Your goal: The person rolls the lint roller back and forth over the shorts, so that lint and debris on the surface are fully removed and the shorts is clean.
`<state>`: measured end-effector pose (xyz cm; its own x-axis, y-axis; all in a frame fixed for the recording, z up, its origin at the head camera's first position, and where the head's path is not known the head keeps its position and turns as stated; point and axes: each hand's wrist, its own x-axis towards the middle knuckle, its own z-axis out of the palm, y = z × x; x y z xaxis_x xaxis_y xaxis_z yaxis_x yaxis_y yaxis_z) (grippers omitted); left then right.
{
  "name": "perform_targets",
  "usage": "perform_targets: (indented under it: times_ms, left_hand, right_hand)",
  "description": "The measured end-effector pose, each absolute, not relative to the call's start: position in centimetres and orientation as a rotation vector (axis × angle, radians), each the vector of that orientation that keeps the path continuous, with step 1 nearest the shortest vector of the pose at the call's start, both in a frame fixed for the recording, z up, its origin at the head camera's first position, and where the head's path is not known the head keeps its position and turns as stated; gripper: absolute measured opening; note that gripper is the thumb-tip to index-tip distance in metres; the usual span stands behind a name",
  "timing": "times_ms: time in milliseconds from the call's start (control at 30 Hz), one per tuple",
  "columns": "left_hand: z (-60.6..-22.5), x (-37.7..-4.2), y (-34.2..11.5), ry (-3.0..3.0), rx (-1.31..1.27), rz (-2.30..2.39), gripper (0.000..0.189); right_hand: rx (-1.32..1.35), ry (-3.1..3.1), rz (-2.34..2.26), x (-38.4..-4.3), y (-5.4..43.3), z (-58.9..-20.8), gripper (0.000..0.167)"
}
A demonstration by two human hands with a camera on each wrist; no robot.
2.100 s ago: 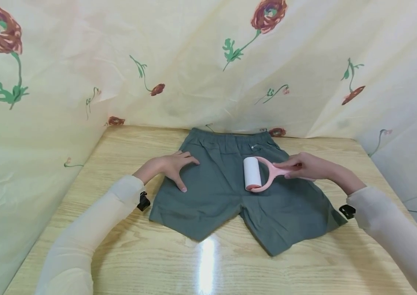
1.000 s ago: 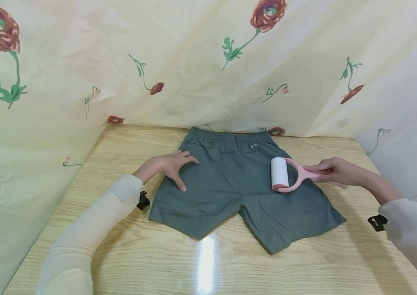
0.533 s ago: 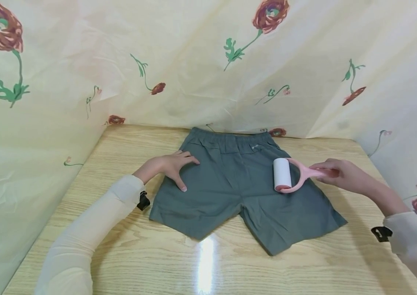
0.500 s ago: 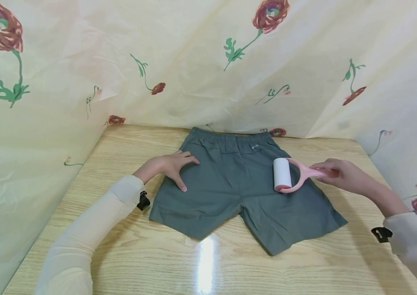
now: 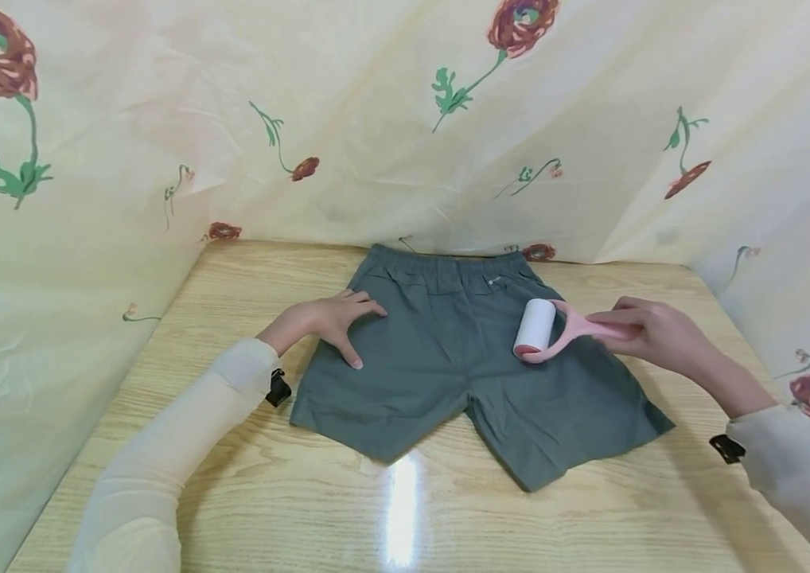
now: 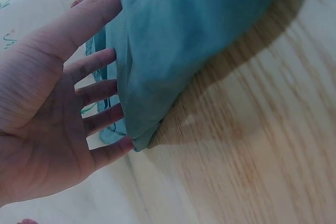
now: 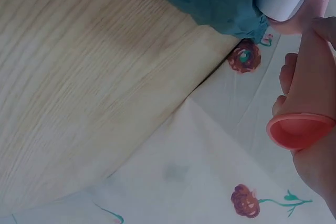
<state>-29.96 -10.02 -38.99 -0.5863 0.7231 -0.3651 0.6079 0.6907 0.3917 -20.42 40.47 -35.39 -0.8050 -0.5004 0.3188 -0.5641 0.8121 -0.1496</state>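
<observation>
Half a second ago your roller [image 5: 536,325] lay almost straight up and down the cloth; now it has swivelled, its far end leaning away from your left grip [image 5: 336,321], its body a touch nearer that grip and the waistband [image 5: 448,274]. To my reading, that sets its white face on a slightly different strip of the same leg, while the cloth has kept its place — a sign that your steadying side is doing enough. Your right grip [image 5: 652,333] is curled round the pink handle [image 7: 317,85], with the roller just beyond your fingertips; it looks to rest on the fabric, though the line of contact is hidden. Your left grip is spread, thumb well apart from the fingers, the tips touching the shorts [image 5: 419,342], which reach from there to beneath the roller. They are a matt grey-green, thin and woven by the look of them, gathered into fine puckers at the waist and softly creased below the crotch. The roller is a smooth, plain cylinder in a curved fork, and its handle flares to a hollow, cup-like end near your right palm. Under both grips lies the worktop [image 5: 269,485], pale and wood-grained — glossy enough to throw back a bright streak.
</observation>
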Motion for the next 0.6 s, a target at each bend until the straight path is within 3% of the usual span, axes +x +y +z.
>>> perform_targets:
  times_ms: [600]
  left_hand:
    - [-39.1,-29.9,-10.1,2.398,1.023,0.317,0.099]
  right_hand:
    - [0.893,-2.772,0.388,-23.8,36.6,-36.1,0.033]
